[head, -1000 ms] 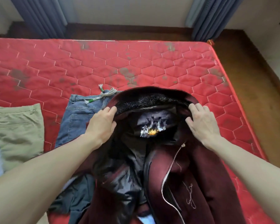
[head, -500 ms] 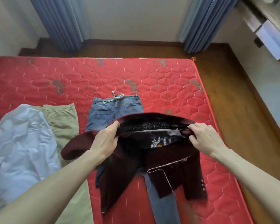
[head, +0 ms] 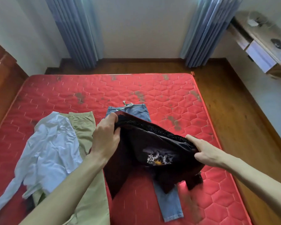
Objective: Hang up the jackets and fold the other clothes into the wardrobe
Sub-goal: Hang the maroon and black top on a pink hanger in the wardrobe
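A dark maroon jacket (head: 136, 159) with a black lining and an embroidered label hangs in the air above the red mattress (head: 177, 101). My left hand (head: 106, 137) grips its collar at the left end, and my right hand (head: 201, 151) grips the collar at the right end. Blue jeans (head: 169, 202) lie flat under the jacket, their waistband with a white drawstring toward the far side. Khaki trousers (head: 86, 127) lie to the left of the jeans. A white shirt (head: 50, 148) lies crumpled over the khaki trousers at the left.
Wooden floor (head: 234, 111) runs along the mattress's right and far sides. Blue curtains (head: 78, 30) hang at the far wall, left and right. A wooden shelf unit with a white drawer (head: 261, 57) is fixed to the right wall. Brown wooden furniture (head: 0, 75) stands at the left.
Both hands lifted the jacket by its collar off the mattress and raised it, tilting it with the left end higher. My view pulled back, showing the jeans, shirt and room.
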Available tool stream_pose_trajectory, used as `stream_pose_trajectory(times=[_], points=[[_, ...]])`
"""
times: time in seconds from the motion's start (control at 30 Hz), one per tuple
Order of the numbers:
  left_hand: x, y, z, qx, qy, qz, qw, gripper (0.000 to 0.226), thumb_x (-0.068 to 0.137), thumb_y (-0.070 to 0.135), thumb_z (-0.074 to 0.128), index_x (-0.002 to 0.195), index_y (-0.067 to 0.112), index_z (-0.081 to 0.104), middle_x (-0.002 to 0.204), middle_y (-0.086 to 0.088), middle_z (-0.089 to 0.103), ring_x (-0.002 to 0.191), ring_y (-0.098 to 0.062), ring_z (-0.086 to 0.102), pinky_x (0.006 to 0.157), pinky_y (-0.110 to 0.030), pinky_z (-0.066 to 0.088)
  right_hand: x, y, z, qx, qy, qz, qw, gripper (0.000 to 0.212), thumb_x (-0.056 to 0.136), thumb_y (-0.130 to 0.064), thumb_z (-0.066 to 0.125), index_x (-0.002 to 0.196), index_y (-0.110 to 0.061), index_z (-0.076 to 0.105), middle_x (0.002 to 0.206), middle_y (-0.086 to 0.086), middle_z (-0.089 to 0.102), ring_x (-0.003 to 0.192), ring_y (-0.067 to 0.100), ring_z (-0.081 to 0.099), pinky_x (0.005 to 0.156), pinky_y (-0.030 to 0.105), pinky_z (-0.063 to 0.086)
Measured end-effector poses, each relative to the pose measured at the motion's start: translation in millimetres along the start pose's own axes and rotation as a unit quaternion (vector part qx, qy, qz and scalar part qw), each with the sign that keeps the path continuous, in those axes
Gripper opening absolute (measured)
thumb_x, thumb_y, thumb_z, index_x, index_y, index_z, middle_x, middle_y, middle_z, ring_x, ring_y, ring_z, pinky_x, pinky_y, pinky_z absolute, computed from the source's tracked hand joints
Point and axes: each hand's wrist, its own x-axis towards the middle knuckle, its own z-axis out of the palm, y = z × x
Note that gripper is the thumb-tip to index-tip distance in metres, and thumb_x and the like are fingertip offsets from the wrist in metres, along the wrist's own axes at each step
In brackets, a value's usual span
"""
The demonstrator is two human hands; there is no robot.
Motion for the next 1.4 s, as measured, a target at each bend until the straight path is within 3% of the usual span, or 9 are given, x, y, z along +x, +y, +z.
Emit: stream_pose_trajectory(times=[0.07,0.17,0.27,0.5,0.7,0.9,1.1,1.27,1.4], points=[[-5.9,0.6,-9.2,0.003,0.018,-0.001,1.0,0.029,0.087,0.0,0.067,0.098,0.019,0.047,0.08,0.002,0.054,0.071,-0.023,0.051,0.061,-0.036,0.036,-5.5,-5.4,5.9,0.015,-0.004,-0.017,1.0,0.031,0.073,-0.004,0.055,0.1,-0.016,0.044,0.08,0.004,0.058,0.069,0.01,0.047,0.065,0.042,0.044],[-13.6,-0.6,-21.2,0.019,0.028,0.009,0.999,0.032,0.086,-0.001,0.067,0.098,0.02,0.047,0.081,0.006,0.052,0.069,-0.019,0.048,0.061,-0.034,0.035,-10.7,-8.0,16.2,0.039,-0.014,-0.043,0.998,0.036,0.086,-0.043,0.071,0.097,-0.023,0.043,0.077,-0.008,0.056,0.067,0.005,0.047,0.064,0.03,0.042],[-19.5,0.5,-33.7,0.029,0.041,0.012,0.999,0.034,0.084,-0.004,0.066,0.097,0.021,0.046,0.09,0.007,0.047,0.075,-0.019,0.046,0.059,-0.035,0.038,-14.1,-9.6,22.7,0.047,-0.005,-0.064,0.997,0.046,0.095,-0.071,0.055,0.101,-0.026,0.048,0.079,-0.006,0.061,0.068,0.003,0.051,0.064,0.022,0.042],[-22.8,16.7,-59.9,0.042,0.084,0.028,0.995,0.031,0.08,-0.01,0.064,0.095,0.015,0.051,0.09,0.002,0.05,0.084,-0.021,0.042,0.07,-0.034,0.036,-23.5,-31.5,-1.7,0.068,0.105,-0.132,0.983,0.026,0.097,-0.022,0.071,0.086,-0.019,0.047,0.074,-0.008,0.047,0.068,0.005,0.043,0.065,0.034,0.04],[-6.3,21.5,-91.7,-0.004,0.097,0.025,0.995,0.036,0.086,-0.009,0.065,0.102,0.019,0.048,0.092,0.001,0.056,0.083,-0.022,0.052,0.07,-0.038,0.046,-27.0,-83.3,-32.8,-0.107,0.323,-0.106,0.934,0.039,0.088,-0.032,0.077,0.078,-0.021,0.04,0.061,-0.008,0.052,0.057,0.022,0.052,0.055,0.038,0.039],[1.8,21.1,-119.4,0.003,-0.017,0.167,0.986,0.035,0.087,0.0,0.076,0.103,0.018,0.05,0.089,0.007,0.06,0.071,-0.017,0.061,0.066,-0.035,0.054,-42.4,-114.4,-52.1,-0.144,0.408,-0.058,0.9,0.022,0.096,-0.034,0.073,0.1,-0.019,0.058,0.08,0.003,0.072,0.076,0.034,0.072,0.061,0.033,0.04],[6.5,37.9,-118.6,0.096,-0.058,0.252,0.961,0.036,0.083,0.006,0.08,0.106,0.014,0.053,0.09,-0.001,0.065,0.07,-0.029,0.068,0.054,-0.036,0.05,-78.9,-142.5,-62.2,-0.273,0.467,-0.066,0.838,0.014,0.106,-0.021,0.056,0.11,-0.01,0.064,0.097,0.002,0.059,0.07,0.033,0.07,0.052,0.03,0.038],[3.2,74.3,-111.6,0.18,-0.006,0.195,0.964,0.041,0.074,0.0,0.074,0.112,0.002,0.059,0.098,-0.016,0.056,0.078,-0.034,0.056,0.058,-0.042,0.048,-114.2,-165.1,-68.2,-0.45,0.456,-0.028,0.768,0.015,0.093,0.002,0.068,0.102,-0.008,0.062,0.094,0.007,0.055,0.06,0.02,0.058,0.039,0.03,0.037],[8.7,96.0,-112.3,0.118,-0.018,0.177,0.977,0.042,0.073,-0.005,0.061,0.111,0.008,0.049,0.077,-0.006,0.048,0.057,-0.026,0.043,0.053,-0.035,0.034,-139.2,-177.0,-69.6,-0.444,0.431,-0.018,0.785,0.022,0.086,0.008,0.071,0.098,-0.008,0.063,0.083,0.005,0.054,0.048,0.024,0.059,0.041,0.027,0.025]])
